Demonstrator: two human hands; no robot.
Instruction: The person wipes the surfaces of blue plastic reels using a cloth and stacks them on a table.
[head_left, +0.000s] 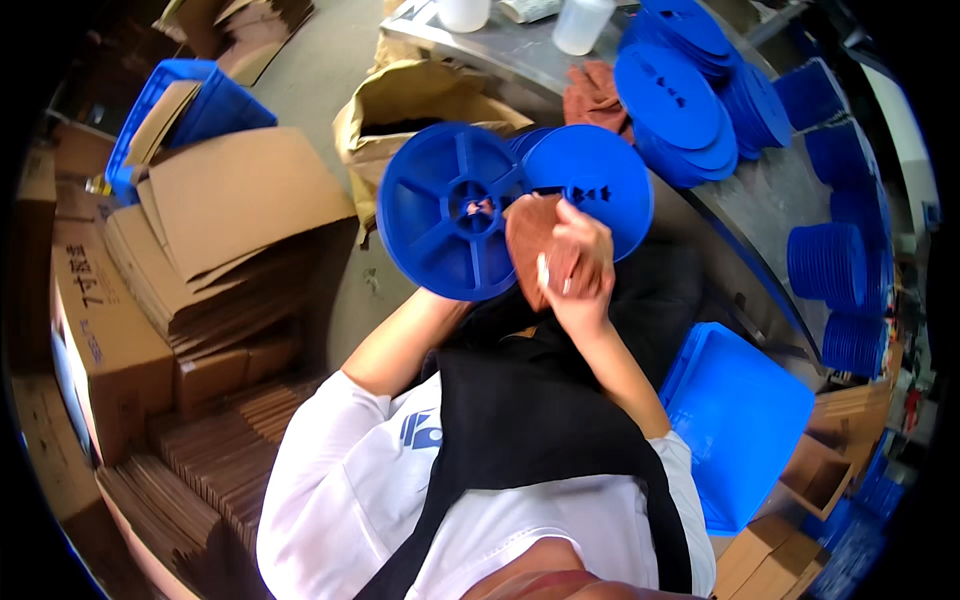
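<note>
My left hand [479, 207] is mostly hidden behind a blue plastic spoked disc [420, 215], which it holds up. Bits of its fingers show through the hub opening. My right hand [587, 250] is closed on a reddish-brown cloth [529, 240], just beside the spoked disc's right edge; the hand is slightly blurred. Behind that hand is another blue disc [622, 180], smooth-faced with small dark cutouts at its middle. Whether the cloth touches either disc, I cannot tell.
An open brown paper sack [355, 130] stands beyond the discs. Reddish-brown gloves [595, 95] and stacked blue discs [665, 95] lie on the metal table [480, 50]. Flattened cardboard [240, 200] fills the left, with a blue crate [240, 100] behind. A blue bin [740, 420] is at my right.
</note>
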